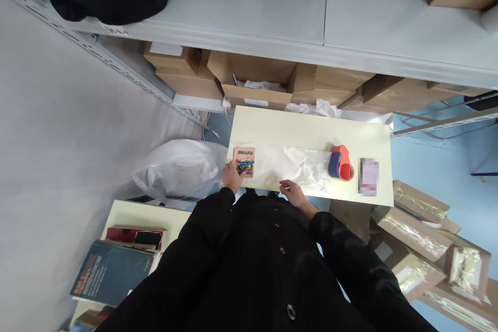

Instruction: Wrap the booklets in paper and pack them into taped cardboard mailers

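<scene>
A small pink-covered book (245, 153) with a colourful picture lies at the left end of the narrow pale table. My left hand (232, 177) grips its lower left side, thumb over the cover. Across the tabletop to the right stretches a crumpled sheet of clear plastic (303, 163). By the front edge of the table is my right hand (293, 193), fingers curled together beside the plastic; whatever is between the fingertips is too small to make out. Beyond the sheet stands a red and blue tape dispenser (340, 163) with a tape roll.
A blurred-out purple item (368, 177) lies at the right end of the table (311, 127). Shelving with cardboard boxes (257, 96) rises behind. A white plastic bag (182, 168) sits on the left, above a stand of books (112, 272). Taped cartons (418, 228) are piled at right.
</scene>
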